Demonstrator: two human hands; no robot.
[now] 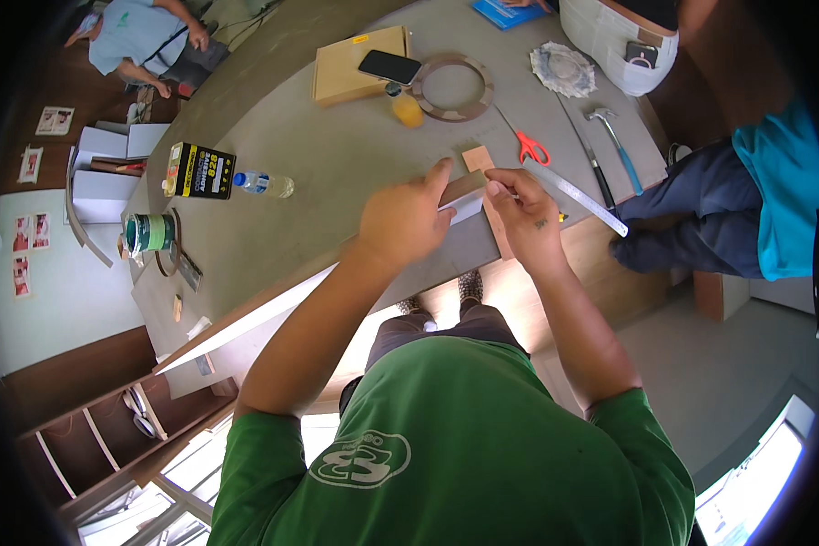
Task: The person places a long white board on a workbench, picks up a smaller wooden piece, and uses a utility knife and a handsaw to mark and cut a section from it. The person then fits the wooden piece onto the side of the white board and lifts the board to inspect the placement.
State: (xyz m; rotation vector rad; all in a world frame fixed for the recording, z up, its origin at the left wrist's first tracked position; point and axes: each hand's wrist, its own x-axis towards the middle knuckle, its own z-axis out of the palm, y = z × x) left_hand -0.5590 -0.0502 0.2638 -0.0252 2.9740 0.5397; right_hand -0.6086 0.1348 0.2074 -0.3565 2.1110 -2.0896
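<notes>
My right fingers (516, 182) pinch the brown-and-white strip (464, 191), long axis diagonal, near end pointing far-right. Left fingers (439, 178): index extended; closure I cannot tell.

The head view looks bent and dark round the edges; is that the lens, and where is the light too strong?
Head view: likely the fisheye lens, which bows lines inside a black rim; head view: glare whitens part of the floor and the pane at lower right; head view: left hand and right hand look fairly sharp.
</notes>
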